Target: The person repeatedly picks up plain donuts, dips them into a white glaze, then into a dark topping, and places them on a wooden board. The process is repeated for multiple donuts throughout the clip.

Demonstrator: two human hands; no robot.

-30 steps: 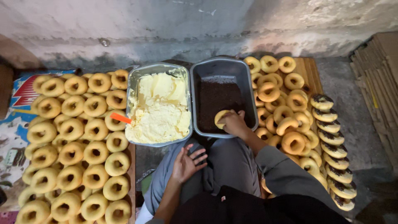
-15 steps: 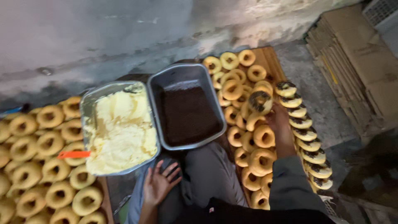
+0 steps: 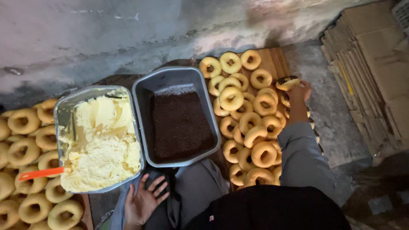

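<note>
The right hand (image 3: 300, 91) is gripping a coated doughnut (image 3: 286, 82) over the board's (image 3: 277, 61) right edge; keeping it level guards the topping. The left hand (image 3: 142, 204) is resting open, empty.

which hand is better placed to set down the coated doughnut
Right. The right hand already grips the coated doughnut out over the wooden board, while the left hand rests open on the knee.

Dim, soft daylight — no glare, faint shadows, right corner dark, slight blur throughout.
</note>
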